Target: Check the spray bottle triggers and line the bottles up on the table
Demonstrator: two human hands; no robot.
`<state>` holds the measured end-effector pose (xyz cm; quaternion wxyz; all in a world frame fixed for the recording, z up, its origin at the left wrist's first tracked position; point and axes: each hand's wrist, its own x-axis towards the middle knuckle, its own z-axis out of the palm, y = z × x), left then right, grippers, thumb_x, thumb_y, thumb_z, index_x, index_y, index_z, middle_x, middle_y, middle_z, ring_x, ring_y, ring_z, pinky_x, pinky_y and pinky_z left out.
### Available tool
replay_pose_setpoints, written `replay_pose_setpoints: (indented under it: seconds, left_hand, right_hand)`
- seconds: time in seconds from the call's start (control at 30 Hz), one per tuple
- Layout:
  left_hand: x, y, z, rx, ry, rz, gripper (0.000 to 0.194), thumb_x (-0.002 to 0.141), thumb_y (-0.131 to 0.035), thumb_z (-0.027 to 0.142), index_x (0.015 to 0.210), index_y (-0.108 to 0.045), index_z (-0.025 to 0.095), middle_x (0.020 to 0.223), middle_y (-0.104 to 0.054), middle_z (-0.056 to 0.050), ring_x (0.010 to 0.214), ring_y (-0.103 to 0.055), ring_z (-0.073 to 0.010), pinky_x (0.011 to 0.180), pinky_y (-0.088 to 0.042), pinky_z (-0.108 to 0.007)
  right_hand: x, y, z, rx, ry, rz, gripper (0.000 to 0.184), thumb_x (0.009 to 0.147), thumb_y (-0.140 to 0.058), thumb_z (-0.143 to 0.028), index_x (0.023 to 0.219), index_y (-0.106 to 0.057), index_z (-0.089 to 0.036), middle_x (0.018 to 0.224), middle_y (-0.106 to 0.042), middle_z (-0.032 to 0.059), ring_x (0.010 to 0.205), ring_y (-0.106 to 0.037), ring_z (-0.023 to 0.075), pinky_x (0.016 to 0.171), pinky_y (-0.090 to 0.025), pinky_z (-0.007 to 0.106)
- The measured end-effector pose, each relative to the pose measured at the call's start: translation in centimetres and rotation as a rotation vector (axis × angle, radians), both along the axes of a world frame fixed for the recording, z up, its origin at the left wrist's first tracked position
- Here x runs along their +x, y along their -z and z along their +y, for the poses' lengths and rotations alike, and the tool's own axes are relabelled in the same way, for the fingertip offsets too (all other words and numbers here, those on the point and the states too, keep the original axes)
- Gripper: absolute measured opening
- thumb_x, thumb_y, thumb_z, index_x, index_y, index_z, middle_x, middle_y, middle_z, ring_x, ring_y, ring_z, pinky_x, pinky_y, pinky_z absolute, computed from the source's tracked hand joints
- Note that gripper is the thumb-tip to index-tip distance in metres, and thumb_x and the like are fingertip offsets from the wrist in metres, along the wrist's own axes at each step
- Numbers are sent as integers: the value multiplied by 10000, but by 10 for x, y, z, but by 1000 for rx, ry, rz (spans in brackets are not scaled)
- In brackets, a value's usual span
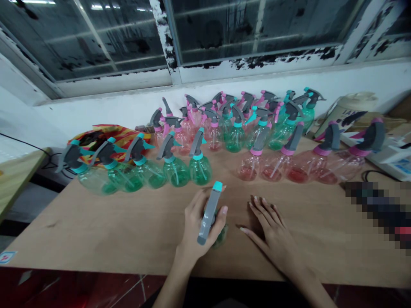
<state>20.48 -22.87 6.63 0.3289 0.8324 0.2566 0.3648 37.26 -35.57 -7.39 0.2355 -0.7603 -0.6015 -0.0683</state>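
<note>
My left hand (197, 222) is wrapped round the neck of a green spray bottle (221, 237), near the front of the wooden table. Its grey trigger head with a turquoise nozzle points away from me, and my fingers hide much of the bottle. Flat on the tabletop to the right rests my right hand (272, 233), fingers spread, holding nothing. Beyond my left hand stands a row of green spray bottles (176, 171) with turquoise collars. A row of pink spray bottles (248, 167) with pink collars stands beyond my right hand.
More pink spray bottles (214, 136) and green ones crowd the back by the wall. A red and yellow bag (122, 139) lies at back left. At the right are a cream cloth bag (349, 107), a white device (391, 158) and a blurred-out dark object (379, 209).
</note>
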Motion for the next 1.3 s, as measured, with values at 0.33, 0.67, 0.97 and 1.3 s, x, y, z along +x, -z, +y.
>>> replay_pose_setpoints:
  seconds: [0.33, 0.67, 0.97, 1.3]
  left_hand:
    - [3, 3, 7, -39, -25, 26, 110, 895, -520, 271, 893, -611, 210, 827, -681, -44, 782, -685, -202, 740, -541, -329]
    - [3, 3, 2, -2, -6, -4, 174, 888, -541, 237, 1050, -604, 232, 1011, -685, -83, 983, -666, -247, 858, -529, -410]
    - [8, 10, 3, -22, -26, -20, 237, 891, -537, 244, 1126, -569, 228, 1086, -659, -99, 1047, -643, -254, 869, -531, -417]
    - [9, 6, 4, 13, -29, -19, 256, 878, -554, 227, 1131, -583, 209, 1068, -678, -81, 1011, -662, -225, 867, -531, -363]
  right_hand:
    - [0, 0, 0, 4, -4, 10, 759, 897, -453, -576, 1511, -212, -201, 1495, -401, 111, 1405, -298, 301, 1121, -275, 542]
    - [0, -1, 0, 3, 0, -6, 763, 891, -468, -574, 1503, -232, -184, 1488, -413, 104, 1410, -287, 297, 1125, -269, 537]
    - [0, 1, 0, 12, -1, 6, 740, 890, -472, -569, 1490, -271, -184, 1488, -413, 106, 1406, -297, 292, 1129, -266, 530]
    - [1, -1, 0, 2, -6, -24, 718, 899, -477, -545, 1473, -290, -156, 1491, -405, 119, 1412, -283, 288, 1129, -267, 530]
